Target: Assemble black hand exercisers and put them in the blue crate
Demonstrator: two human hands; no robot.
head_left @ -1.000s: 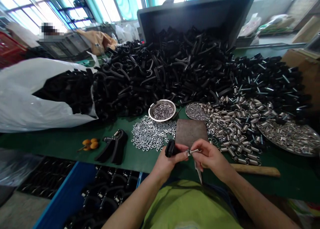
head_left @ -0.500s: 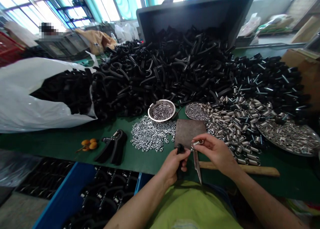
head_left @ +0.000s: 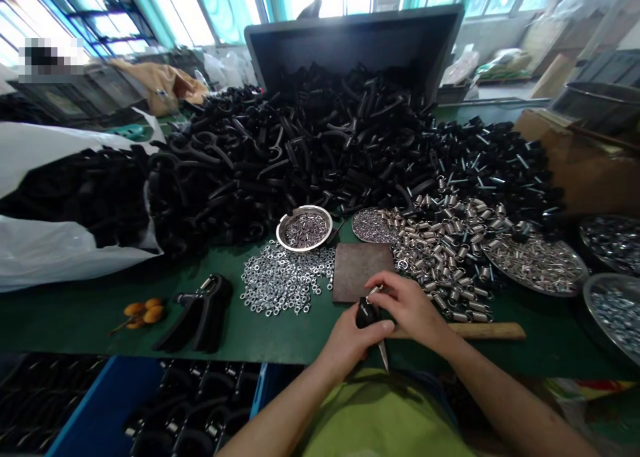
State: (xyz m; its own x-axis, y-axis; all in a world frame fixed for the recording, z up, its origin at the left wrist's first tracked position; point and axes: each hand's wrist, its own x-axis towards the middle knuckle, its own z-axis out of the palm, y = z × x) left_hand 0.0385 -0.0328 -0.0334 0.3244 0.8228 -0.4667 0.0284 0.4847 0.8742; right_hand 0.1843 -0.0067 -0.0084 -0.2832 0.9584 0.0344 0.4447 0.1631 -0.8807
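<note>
My left hand (head_left: 347, 340) is closed around a small black plastic part (head_left: 367, 314) with light lettering on it. My right hand (head_left: 410, 310) pinches a metal coil spring (head_left: 373, 293) at the top of that part; whether the spring sits inside it I cannot tell. Below my hands a pointed metal blade (head_left: 383, 357) shows, its upper end hidden. A wooden handle (head_left: 485, 331) lies under my right wrist. Just beyond my fingers is a flat square metal block (head_left: 361, 267). To its right spreads a heap of coil springs (head_left: 450, 244).
Small metal rings (head_left: 280, 284) lie left of the block, below a bowl of pins (head_left: 305, 230). An assembled black hand grip (head_left: 200, 314) and orange fruits (head_left: 145, 312) are farther left. Black parts (head_left: 300, 137) pile up behind. A blue crate (head_left: 90, 404) stands below the table edge.
My right hand has brought the spring down against the black part, which my left hand has turned so its lettered face shows. The view has shifted to the right.
</note>
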